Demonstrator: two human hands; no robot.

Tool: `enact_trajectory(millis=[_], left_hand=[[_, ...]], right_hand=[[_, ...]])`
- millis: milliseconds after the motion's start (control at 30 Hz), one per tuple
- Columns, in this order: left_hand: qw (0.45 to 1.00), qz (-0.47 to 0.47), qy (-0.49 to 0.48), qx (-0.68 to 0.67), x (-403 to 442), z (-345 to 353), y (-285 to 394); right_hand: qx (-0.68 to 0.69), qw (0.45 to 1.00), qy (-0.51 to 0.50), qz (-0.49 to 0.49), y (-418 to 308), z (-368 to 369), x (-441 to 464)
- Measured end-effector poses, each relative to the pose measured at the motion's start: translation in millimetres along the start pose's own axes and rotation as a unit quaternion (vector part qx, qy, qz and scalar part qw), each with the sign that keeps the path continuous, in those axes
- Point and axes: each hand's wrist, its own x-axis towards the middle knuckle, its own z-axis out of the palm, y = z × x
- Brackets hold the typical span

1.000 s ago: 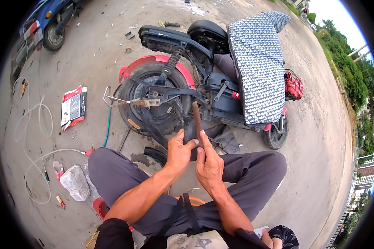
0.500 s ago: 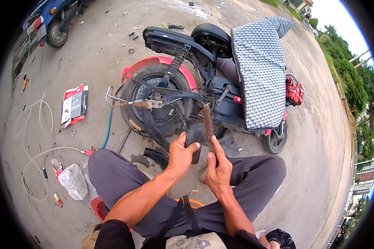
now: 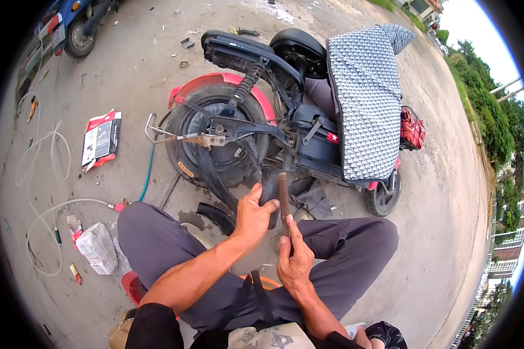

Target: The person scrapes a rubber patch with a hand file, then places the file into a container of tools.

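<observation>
Left fingers point(image 3: 255, 192) gripping black rubber point(image 3: 269, 187), right fingers point(image 3: 294, 228) holding rod point(image 3: 283, 195), red bundle point(image 3: 410, 130) in basket point(image 3: 412, 110)

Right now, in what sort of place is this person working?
Probably an outdoor repair spot: a scooter close by, a brown rod-like tool in the right hand, and green bushes under open sky beyond.

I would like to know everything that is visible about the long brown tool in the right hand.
The long, straight, brown, rusty, metal-looking tool is held in the right hand, which hides its near end. Its surface looks rough and its far end blunt. It points away from the person, beside the black, rubber-looking piece held in the left hand; whether they touch is unclear.
</observation>
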Motion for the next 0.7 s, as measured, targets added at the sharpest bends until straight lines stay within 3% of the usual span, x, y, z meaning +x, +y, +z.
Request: enact_trajectory(millis=[233,267,367,500,700], left_hand=[[0.999,-0.03,-0.028,-0.016,0,-3,1],[0.999,-0.03,-0.026,-0.028,0,-3,6],[0.999,-0.014,-0.038,-0.032,2,-3,-2],[0.997,-0.037,-0.064,-0.02,4,-6,-10],[0.991,-0.08,-0.051,-0.09,-3,-3,6]], right_hand=[[0.002,0.998,-0.045,0.053,-21,-6,74],[0.032,0.999,0.007,-0.014,-9,-4,59],[0.022,0.999,-0.027,-0.01,3,-11,3],[-0.023,0.998,0.014,-0.05,-6,4,40],[0.057,0.997,-0.007,0.052,2,-4,65]])
